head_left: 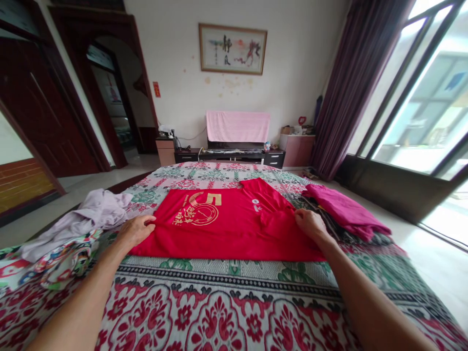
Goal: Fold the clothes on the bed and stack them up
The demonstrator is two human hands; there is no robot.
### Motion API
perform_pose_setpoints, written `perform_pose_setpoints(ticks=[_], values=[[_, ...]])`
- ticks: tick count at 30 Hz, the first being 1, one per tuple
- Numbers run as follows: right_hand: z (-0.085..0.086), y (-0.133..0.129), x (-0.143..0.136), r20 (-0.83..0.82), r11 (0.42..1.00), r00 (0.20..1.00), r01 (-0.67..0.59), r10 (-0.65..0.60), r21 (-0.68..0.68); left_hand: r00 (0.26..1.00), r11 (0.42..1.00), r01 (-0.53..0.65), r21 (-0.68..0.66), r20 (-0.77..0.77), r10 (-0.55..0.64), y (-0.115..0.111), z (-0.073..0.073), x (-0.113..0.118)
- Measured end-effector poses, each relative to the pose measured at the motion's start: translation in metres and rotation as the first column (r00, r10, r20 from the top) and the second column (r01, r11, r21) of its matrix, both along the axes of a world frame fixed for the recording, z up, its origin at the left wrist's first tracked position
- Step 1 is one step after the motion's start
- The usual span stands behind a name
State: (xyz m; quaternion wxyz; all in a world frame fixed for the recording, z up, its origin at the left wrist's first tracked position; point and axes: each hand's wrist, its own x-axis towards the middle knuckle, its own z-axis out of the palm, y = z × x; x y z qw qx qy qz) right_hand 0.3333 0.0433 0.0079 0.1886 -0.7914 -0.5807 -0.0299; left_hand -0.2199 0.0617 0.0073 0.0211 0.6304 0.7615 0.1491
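Note:
A red T-shirt lies spread sideways across the patterned bedspread, with gold print on its left part and a small white emblem on its right. Its near side is folded over in a long strip. My left hand pinches the cloth at the shirt's left end. At the other end, my right hand grips the fabric beside a folded-in sleeve. Both hands have their fingers closed, and the fingertips are partly hidden by the cloth.
To the left lie a crumpled pale lilac garment and a multicoloured printed cloth. On the right, a folded magenta garment rests on dark clothes. Beyond the bed stands a low black cabinet with a pink towel above it.

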Motion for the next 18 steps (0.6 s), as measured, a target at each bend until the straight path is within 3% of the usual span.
perform_pose_setpoints(ticks=[6, 11, 18], values=[[0.004, 0.010, 0.010, 0.001, 0.992, 0.994, 0.108, -0.109, -0.069, 0.992, 0.994, -0.106, 0.026, -0.065, 0.108, -0.002, 0.000, -0.015], [0.007, 0.030, 0.013, 0.011, 0.981, 0.993, 0.116, -0.116, -0.157, 0.991, 0.996, -0.090, 0.004, -0.097, 0.090, -0.006, -0.005, -0.013], [0.004, 0.061, 0.016, 0.016, 0.978, 0.997, 0.071, -0.070, -0.196, 0.993, 0.996, -0.066, -0.053, -0.096, 0.061, -0.007, 0.000, -0.008]])
